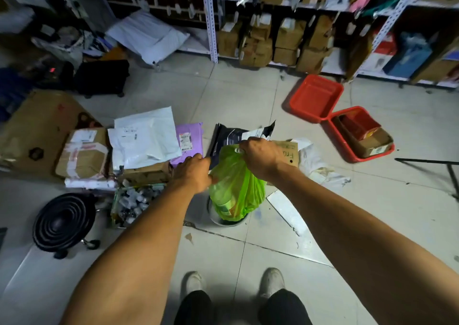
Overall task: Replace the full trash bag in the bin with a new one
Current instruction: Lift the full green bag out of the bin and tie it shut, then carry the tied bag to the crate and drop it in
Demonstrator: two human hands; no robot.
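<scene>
Over bin, full green bag.

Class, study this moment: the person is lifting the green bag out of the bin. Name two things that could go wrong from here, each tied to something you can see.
1. The right hand grips only the top of the thin green bag, which bulges with contents; it might tear or slip.
2. The bag's bottom is still inside the bin, so the small bin could lift or tip with it.

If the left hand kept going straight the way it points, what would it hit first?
Probably the dark plastic mailer bag just beyond the left hand, above the translucent green trash bag; depth is unclear, so it might pass by.
</scene>
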